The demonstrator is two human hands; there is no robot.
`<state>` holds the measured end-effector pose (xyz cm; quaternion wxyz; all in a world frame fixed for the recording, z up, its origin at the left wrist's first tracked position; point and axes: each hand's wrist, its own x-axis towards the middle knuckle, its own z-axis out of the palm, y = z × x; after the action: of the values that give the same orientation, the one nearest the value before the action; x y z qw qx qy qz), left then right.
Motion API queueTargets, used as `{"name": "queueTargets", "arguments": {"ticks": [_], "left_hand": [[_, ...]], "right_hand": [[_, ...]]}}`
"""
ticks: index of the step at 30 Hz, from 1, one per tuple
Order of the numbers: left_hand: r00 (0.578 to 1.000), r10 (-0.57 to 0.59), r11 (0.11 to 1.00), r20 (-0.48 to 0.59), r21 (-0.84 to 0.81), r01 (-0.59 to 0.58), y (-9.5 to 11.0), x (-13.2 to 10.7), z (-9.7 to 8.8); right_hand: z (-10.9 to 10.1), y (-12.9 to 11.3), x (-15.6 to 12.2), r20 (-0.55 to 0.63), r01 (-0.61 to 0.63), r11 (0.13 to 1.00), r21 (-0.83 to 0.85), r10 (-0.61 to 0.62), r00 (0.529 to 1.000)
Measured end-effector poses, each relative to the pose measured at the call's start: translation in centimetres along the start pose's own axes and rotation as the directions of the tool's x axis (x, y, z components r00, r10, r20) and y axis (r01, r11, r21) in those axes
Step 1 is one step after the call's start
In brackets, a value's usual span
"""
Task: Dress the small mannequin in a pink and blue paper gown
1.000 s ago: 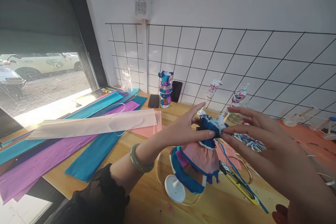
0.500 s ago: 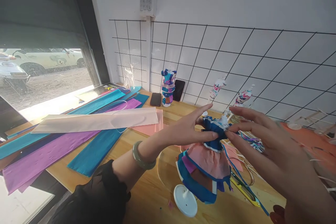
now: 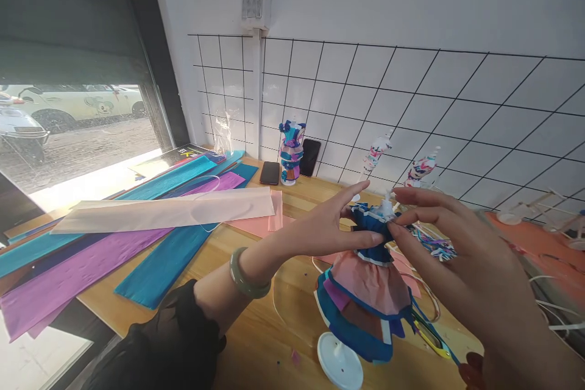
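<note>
A small dress form (image 3: pixel 340 361) on a round white base leans in front of me. It wears a layered paper dress (image 3: pixel 370 283) with a dark blue top, a pink tier and blue, purple and brown panels below. My left hand (image 3: pixel 324 225), with a green bangle (image 3: pixel 247 274) at the wrist, grips the blue top between thumb and fingers. On its other side my right hand (image 3: pixel 457 250) pinches the upper edge of the top near the white neck. Whatever lies between the right fingertips is too small to make out.
Teal, purple and cream paper strips (image 3: pixel 169 213) spread across the left of the table. A second decorated form (image 3: pixel 291 152) stands at the back between two phones (image 3: pixel 269 173). Yellow-handled scissors (image 3: pixel 432 341) and loose cords lie at the right. Two patterned forms (image 3: pixel 377 152) stand by the wall grid.
The skirt and white base have swung a little to the right, tilting the form. Both hands stay at the blue top, the right one slightly further left.
</note>
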<state>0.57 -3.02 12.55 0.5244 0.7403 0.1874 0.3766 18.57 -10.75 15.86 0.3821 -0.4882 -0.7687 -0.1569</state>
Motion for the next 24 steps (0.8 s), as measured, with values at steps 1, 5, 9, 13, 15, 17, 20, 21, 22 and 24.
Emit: {"name": "queueTargets", "arguments": {"ticks": [1,5,9,13,15,17,20,21,22,24], "left_hand": [[1.0,-0.003,1.0,-0.007,-0.002,0.003,0.0,0.0,0.0],[0.998,-0.026,0.999,-0.055,-0.026,0.025,0.0,0.2,0.3],[0.997,-0.033,0.997,-0.064,-0.075,0.028,0.0,0.3,0.4],[0.997,-0.062,0.994,-0.056,-0.094,0.056,0.0,0.4,0.3],[0.997,-0.053,0.995,-0.053,-0.091,0.048,0.0,0.4,0.2],[0.997,-0.055,0.994,-0.045,-0.094,0.05,0.0,0.3,0.2],[0.998,-0.064,0.991,-0.025,-0.122,0.06,0.1,0.2,0.2],[0.998,-0.063,0.99,-0.022,-0.127,0.059,0.1,0.2,0.3],[0.998,-0.06,0.99,-0.022,-0.127,0.057,0.2,0.2,0.3],[0.998,-0.054,0.993,-0.024,-0.111,0.051,0.3,0.1,0.4]], "right_hand": [[0.0,0.0,0.0,0.003,-0.003,1.0,0.009,0.003,1.0],[0.0,0.0,-0.2,0.013,-0.036,0.996,0.081,0.035,0.999],[-0.5,0.4,-0.4,0.093,-0.102,0.955,0.278,0.079,0.993],[-1.1,1.2,-0.4,0.119,-0.172,0.938,0.301,0.141,0.983],[-1.3,1.6,-0.4,0.135,-0.175,0.948,0.265,0.143,0.98],[-1.3,2.0,-0.5,0.16,-0.16,0.955,0.249,0.122,0.98],[-1.3,2.0,-0.5,0.172,-0.127,0.961,0.245,0.086,0.981],[-1.3,2.0,-0.5,0.17,-0.117,0.964,0.239,0.077,0.982],[-1.3,1.9,-0.5,0.166,-0.109,0.967,0.228,0.072,0.983],[-1.3,1.6,-0.4,0.151,-0.095,0.972,0.214,0.063,0.987]]}}
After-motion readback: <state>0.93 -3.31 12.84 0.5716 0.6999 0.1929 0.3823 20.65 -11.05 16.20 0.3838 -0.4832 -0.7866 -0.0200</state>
